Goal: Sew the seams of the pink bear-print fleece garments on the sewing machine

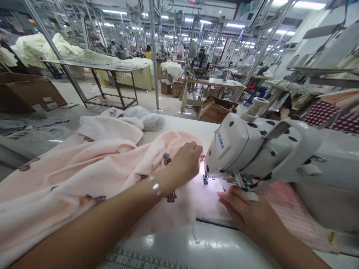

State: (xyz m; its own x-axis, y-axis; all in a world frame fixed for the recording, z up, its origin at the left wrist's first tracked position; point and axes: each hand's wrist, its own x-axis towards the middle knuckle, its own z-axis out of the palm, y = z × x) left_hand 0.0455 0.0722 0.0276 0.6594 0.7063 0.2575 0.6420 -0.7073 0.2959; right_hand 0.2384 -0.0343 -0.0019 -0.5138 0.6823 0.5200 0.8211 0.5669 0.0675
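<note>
Head feed, single frame. I log a garment-factory sewing station.

Left hand: fingers pressed together and curled down onto the pink bear-print fleece, knuckles up. I cannot tell whether it pinches a fold. A metal bangle sits on that wrist.

Right hand: fingers lie flat and slightly spread, pressing the fleece on the white sewing table, just in front of the machine's lit needle area. The needle itself is too obscured to read.

The fleece runs in loose folds from the lower left, under both hands, to the presser-foot area of the white JUKI sewing machine. The left hand sits just beside the machine head, not touching it. A pink checked fabric lies to the right, under the machine arm. A ruler scale is printed along the table's near edge.

Beyond the fleece lie a white fabric piece and a grey-white bundle. Farther off stand a cardboard box and a metal-legged table heaped with cream fabric. A co-worker in a yellow top sits in the distance.
</note>
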